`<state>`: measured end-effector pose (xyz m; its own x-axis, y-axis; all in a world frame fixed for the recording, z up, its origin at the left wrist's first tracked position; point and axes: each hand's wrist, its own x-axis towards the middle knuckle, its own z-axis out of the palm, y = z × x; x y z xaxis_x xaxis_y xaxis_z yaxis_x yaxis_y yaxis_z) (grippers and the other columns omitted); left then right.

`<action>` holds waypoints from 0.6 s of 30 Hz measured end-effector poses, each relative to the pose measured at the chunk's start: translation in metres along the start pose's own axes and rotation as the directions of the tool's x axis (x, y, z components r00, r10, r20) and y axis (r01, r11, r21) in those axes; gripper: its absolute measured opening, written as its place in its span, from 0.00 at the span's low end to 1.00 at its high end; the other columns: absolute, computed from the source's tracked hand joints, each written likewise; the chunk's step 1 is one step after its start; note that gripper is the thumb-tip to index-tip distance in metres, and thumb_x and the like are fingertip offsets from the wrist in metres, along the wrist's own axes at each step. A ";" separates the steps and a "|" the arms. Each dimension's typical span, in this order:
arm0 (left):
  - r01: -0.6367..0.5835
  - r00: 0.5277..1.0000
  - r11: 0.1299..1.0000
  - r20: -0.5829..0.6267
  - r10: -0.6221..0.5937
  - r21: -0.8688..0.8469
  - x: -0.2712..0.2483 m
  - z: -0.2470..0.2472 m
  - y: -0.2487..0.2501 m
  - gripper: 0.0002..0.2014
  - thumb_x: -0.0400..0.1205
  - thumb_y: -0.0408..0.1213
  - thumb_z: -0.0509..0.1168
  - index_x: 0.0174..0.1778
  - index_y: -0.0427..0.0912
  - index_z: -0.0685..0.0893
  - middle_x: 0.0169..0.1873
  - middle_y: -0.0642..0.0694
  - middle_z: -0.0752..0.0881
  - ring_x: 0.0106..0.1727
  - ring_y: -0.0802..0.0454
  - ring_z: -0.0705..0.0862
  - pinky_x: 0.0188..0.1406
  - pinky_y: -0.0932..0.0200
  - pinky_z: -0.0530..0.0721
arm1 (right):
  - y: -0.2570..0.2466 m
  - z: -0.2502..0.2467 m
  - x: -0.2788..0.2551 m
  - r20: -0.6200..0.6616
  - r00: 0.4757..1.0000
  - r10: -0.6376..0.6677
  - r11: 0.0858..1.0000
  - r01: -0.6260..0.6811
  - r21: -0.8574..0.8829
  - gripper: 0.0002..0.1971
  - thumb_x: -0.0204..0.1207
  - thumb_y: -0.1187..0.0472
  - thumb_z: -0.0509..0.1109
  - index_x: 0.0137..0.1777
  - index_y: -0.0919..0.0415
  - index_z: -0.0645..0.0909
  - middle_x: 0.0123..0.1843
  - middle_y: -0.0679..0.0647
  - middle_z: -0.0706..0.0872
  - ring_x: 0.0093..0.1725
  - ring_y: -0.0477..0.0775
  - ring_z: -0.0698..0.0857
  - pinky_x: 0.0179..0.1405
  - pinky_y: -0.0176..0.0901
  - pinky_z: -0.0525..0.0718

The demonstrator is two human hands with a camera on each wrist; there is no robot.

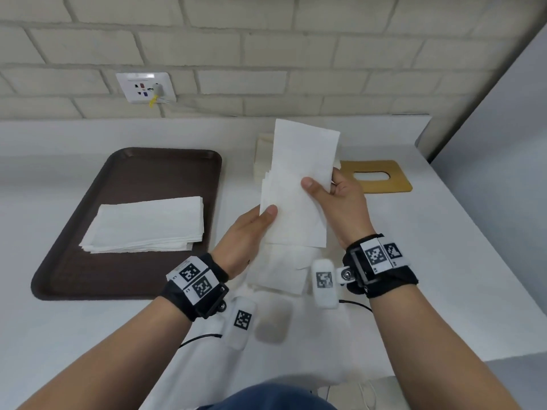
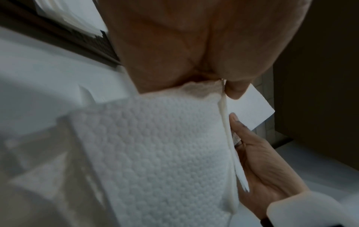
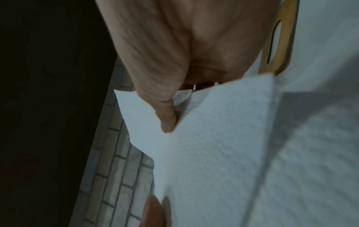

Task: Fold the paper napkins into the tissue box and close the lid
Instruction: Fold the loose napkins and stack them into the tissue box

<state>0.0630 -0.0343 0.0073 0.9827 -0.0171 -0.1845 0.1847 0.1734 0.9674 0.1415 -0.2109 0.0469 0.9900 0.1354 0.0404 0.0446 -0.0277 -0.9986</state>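
Head view: both hands are raised over the white table point(image 1: 444, 261) with a folded wad of napkins point(image 1: 299, 187) between them. The left hand point(image 1: 245, 238) pinches the wad's near-left edge, thumb on top; the right hand point(image 1: 343, 199) grips its right edge, thumb pressed on the face and fingers curled behind. The top sheet stands up past the right thumb toward the brick wall point(image 1: 266, 54). Left of the left hand lies a brown tray point(image 1: 68, 261) holding a flat stack of napkins point(image 1: 145, 223) that sits well inside the tray's rim. Just beyond the right hand's fingers, a wooden lid point(image 1: 381, 179) with a slot lies flat on the table, apart from the cream tissue box point(image 1: 262, 161), which is mostly hidden behind the held wad. The table's right edge runs off to the right of the right forearm.

Left wrist view: the left hand point(image 2: 184, 46) clamps the embossed napkins point(image 2: 155, 153) at their top edge; the right hand point(image 2: 268, 169) cups the far side. The tray point(image 2: 93, 43) edge and its stack point(image 2: 77, 15) sit above and to the left.

Right wrist view: the right hand point(image 3: 174, 53) holds the napkins point(image 3: 213, 138) with its thumb pressed into the sheet. The lid point(image 3: 281, 46) lies just past the knuckles, the brick wall point(image 3: 120, 169) below the thumb.
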 end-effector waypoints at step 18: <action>-0.031 0.993 0.997 -0.114 0.038 0.065 0.012 0.042 -0.005 0.18 0.89 0.56 0.60 0.61 0.51 0.90 0.59 0.45 0.94 0.63 0.43 0.91 0.74 0.33 0.82 | -0.005 -0.084 -0.006 -0.210 0.977 0.016 0.983 0.023 0.181 0.09 0.78 0.61 0.80 0.57 0.56 0.88 0.56 0.49 0.94 0.57 0.52 0.93 0.63 0.55 0.89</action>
<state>0.0749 -0.0769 0.0070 0.9808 0.1016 -0.1662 0.1551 0.1090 0.9819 0.1464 -0.2952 0.0544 0.9966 -0.0765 0.0311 0.0427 0.1549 -0.9870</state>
